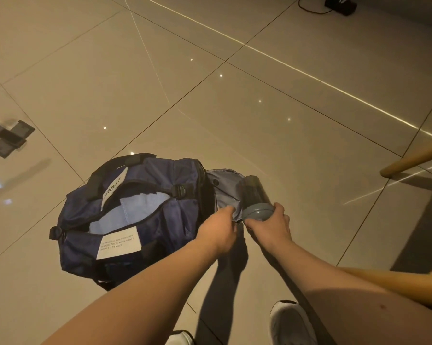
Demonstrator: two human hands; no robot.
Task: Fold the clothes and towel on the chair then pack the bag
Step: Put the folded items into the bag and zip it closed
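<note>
A navy duffel bag lies on the tiled floor with its top zip open. Light blue folded cloth shows inside. At the bag's right end a grey-lined side pocket gapes open. My left hand pinches the pocket's near edge and holds it apart. My right hand grips the lid end of a dark translucent bottle, whose far end points into the pocket's mouth.
A wooden chair leg slants in at the right edge and another wooden part crosses near my right arm. My white shoes stand below the bag. A grey metal base sits at the left.
</note>
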